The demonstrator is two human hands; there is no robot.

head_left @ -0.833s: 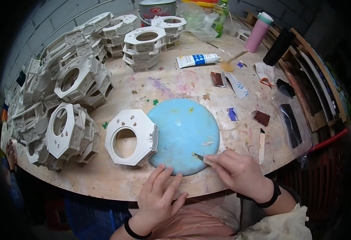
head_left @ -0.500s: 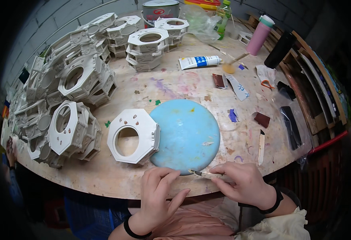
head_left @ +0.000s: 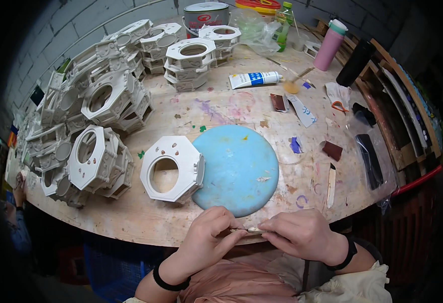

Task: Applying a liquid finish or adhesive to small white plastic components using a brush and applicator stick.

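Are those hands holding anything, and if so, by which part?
A small pale-handled tool: the right hand grips its handle. The left hand is at its other end; whether it pinches the tip is unclear.

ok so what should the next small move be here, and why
Probably the left hand should let go of the slim tool: the right hand already grips it, while the left pinches its other end, just on the near side of the blue disc, so releasing would likely free the tool's tip.
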